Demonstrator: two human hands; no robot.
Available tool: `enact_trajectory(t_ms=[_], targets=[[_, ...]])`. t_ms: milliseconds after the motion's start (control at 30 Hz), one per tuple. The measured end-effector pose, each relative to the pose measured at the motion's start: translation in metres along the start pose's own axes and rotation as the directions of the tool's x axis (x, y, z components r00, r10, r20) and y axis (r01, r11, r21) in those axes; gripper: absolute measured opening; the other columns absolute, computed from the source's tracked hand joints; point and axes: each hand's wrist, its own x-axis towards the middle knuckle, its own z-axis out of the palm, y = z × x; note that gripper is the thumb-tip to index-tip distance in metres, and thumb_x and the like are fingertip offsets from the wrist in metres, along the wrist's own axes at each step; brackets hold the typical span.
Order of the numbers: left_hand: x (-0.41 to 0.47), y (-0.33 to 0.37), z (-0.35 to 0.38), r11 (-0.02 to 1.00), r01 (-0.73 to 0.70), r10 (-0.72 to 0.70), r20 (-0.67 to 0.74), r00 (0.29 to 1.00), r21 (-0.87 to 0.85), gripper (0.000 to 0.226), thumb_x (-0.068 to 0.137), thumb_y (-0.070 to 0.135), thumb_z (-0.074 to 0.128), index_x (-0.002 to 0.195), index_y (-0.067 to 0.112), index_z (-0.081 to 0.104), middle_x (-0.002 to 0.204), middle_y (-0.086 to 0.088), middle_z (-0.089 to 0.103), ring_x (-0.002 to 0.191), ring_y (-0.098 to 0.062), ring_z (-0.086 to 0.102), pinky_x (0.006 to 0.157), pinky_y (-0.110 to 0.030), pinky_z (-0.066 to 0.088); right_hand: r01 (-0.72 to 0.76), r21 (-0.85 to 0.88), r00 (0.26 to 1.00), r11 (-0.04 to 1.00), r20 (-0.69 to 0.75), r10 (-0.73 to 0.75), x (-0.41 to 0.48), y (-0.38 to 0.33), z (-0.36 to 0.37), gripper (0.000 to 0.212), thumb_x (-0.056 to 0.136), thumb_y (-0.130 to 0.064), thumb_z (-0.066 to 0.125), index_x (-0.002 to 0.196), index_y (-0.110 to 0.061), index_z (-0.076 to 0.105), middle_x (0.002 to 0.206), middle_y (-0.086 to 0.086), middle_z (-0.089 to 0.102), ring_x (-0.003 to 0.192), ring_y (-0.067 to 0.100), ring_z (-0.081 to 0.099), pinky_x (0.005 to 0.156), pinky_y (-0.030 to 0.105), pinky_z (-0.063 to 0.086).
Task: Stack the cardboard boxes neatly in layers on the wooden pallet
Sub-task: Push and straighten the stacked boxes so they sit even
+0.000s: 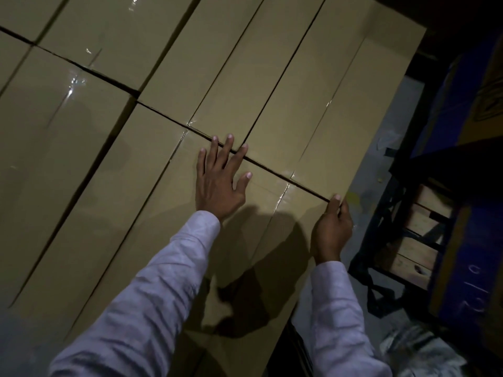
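A layer of several tan cardboard boxes, taped along their seams, fills most of the head view. My left hand [219,176] lies flat with spread fingers on the top of the near right box [168,229], its fingertips reaching over the dark gap to the box behind [275,99]. My right hand [332,228] grips the far right corner of that same near box, thumb on top at the gap and fingers curled over the side edge. The pallet under the stack is hidden by the boxes.
Right of the stack lies a strip of grey floor [392,142]. Beyond it stands a dark blue frame holding wooden slats [416,240] and blue-printed cartons [462,268]. Crumpled plastic wrap [419,349] lies at the bottom right.
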Motion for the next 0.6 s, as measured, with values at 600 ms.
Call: enact_trajectory(t_ms=[600], targets=[[-0.001,0.011,0.009,0.982,-0.092,0.069,0.137,0.988,0.168,0.063,0.113,0.032,0.03,0.171,0.013,0.015,0.18,-0.002,0.005,0.166,-0.022,-0.005,0.132,-0.053,0.009,0.42,-0.326,0.905,0.847,0.079,-0.419,-0.003,0.011,0.011,0.049,0.119,-0.029,0.029,0.168,-0.034,0.033,0.175,-0.002,0.031,0.161,0.018,0.028,0.122,0.029,0.032]])
